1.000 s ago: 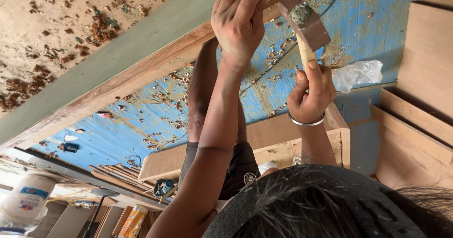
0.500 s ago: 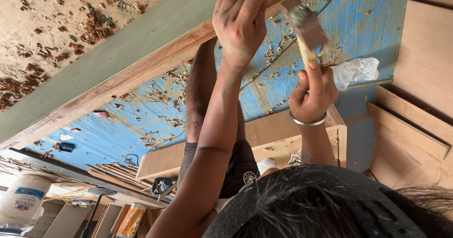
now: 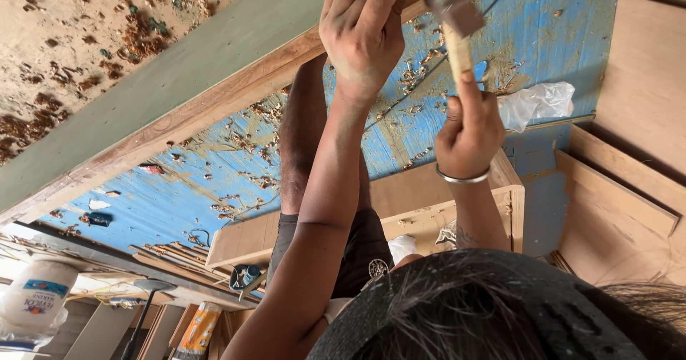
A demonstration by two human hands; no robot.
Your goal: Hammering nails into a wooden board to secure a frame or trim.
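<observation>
My left hand reaches out with its fingers closed on the edge of a long wooden board with a pale green face. Whether it pinches something small there I cannot tell. My right hand, with a metal bangle on the wrist, grips the wooden handle of a hammer. The hammer's metal head is up beside my left fingers at the board's edge. My bare leg in dark shorts stands beyond my left arm.
The blue floor is strewn with wood shavings. Plywood panels lean at the right, with a crumpled white plastic bag near them. An open wooden box frame lies by my leg. A white jug sits at lower left.
The hammer head has risen a little and shifted closer to my left fingers. My left hand stays on the board's edge.
</observation>
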